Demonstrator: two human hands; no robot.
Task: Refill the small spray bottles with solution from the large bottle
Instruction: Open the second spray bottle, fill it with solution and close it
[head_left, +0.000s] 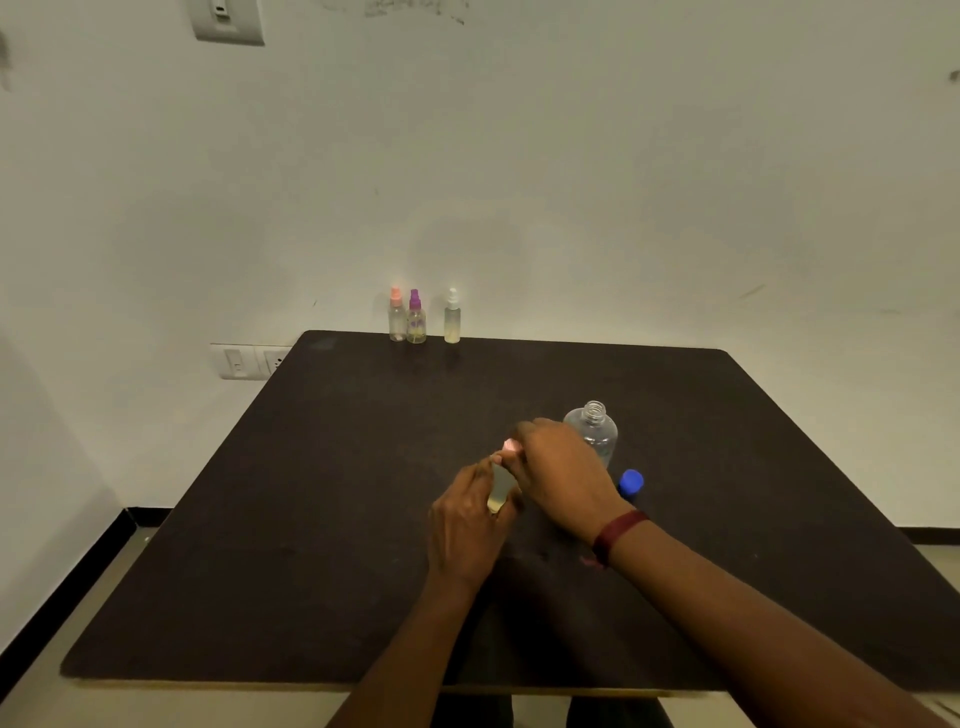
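Small spray bottle (500, 488): pink top (511, 445) being worked.
Table (311, 519) bearing the large bottle (595, 434), standing uncapped at 1 o'clock of centre, and three spray bottles (415, 319) waiting at 12. Left hand (467, 525) wrapping the small spray bottle near centre; right hand (563, 478) pinching its pink top, seemingly twisting it, direction unclear. Blue cap (631, 482) lying at 3 o'clock. Advisable: keeping the body upright and still, turning only the top.

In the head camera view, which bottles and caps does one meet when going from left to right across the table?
Pink-topped spray bottle → purple-topped spray bottle → white-topped spray bottle → small bottle gripped by the left hand, its pink top pinched by the right hand → large bottle, uncapped → blue cap.
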